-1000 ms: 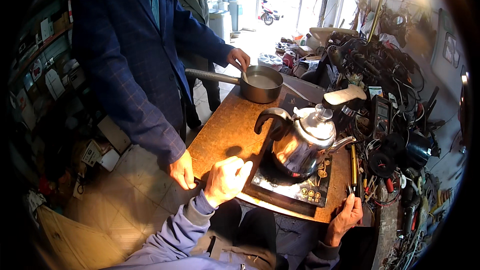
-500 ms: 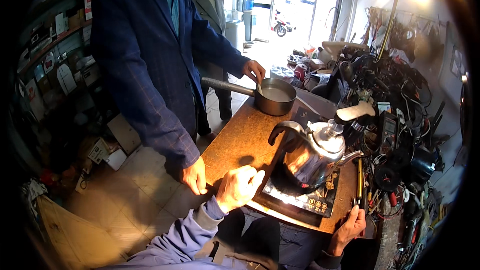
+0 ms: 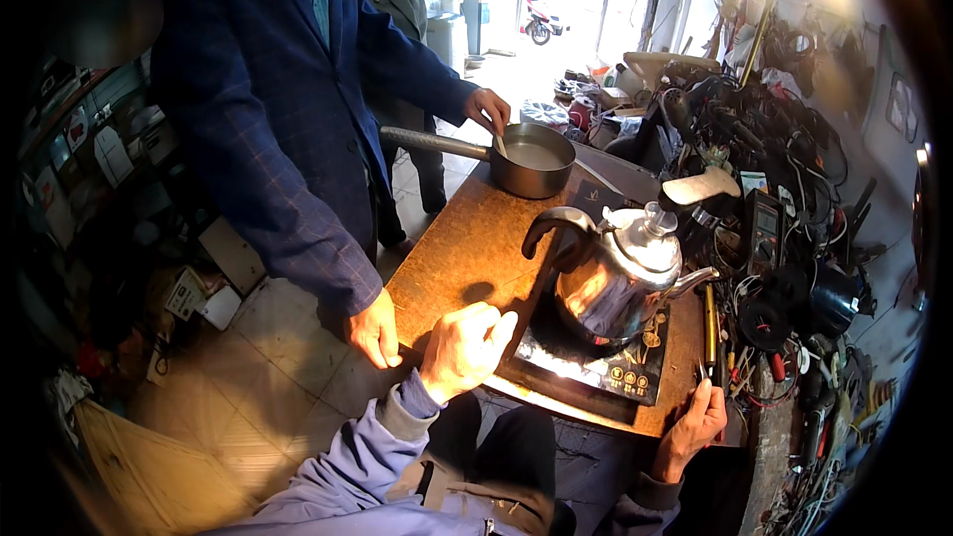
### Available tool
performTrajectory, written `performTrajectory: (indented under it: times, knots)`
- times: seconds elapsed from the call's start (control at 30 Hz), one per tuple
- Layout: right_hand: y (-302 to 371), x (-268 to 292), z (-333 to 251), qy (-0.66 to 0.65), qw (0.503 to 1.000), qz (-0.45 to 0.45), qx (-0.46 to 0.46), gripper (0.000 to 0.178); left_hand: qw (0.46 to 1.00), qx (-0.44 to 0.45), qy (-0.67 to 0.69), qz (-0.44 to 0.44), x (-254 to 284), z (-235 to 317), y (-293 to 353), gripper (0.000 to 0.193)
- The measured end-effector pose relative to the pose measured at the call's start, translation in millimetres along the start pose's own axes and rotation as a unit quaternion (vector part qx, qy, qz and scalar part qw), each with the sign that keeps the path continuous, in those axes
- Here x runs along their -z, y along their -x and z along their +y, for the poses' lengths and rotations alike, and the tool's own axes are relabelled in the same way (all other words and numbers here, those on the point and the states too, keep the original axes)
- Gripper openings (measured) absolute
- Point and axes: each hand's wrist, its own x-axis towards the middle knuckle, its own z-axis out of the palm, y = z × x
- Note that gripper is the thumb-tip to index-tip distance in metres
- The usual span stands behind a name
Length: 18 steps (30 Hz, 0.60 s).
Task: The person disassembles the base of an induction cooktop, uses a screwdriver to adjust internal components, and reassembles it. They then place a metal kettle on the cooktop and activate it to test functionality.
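Observation:
My left hand is closed in a loose fist above the near left edge of the wooden table. Its palm side is hidden, so I cannot see whether anything is inside. At the table's near right corner, my right hand pinches a thin metal piece, too small to name. Between my hands, a shiny metal kettle with a dark handle stands on a black induction cooker. Its spout points right. Farther back is a long-handled saucepan with whitish contents.
A person in a dark blue jacket stands at the left, one hand at the saucepan. Their other hand hangs beside my left hand. Tangled cables and tools crowd the right side. A second person stands behind.
The whole view has shifted slightly, with the scene sitting a little higher and further left. Both my hands keep the same pose, and the kettle and saucepan stay put on the table.

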Motion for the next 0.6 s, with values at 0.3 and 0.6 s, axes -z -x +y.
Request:
performTrajectory:
  times: [0.3, 0.6]
  knots:
    - [1.2, -3.5, -8.2, -0.009, 1.0, 0.009, -0.016, 0.038, 1.0, 0.014, 0.002, -0.004, -2.5, -0.5, -0.7, 0.033]
    - [-0.3, -4.2, -7.8, -0.02, 1.0, 0.009, -0.013, 0.037, 1.0, 0.008, -0.001, 0.0, -2.4, 2.9, -4.3, 0.031]
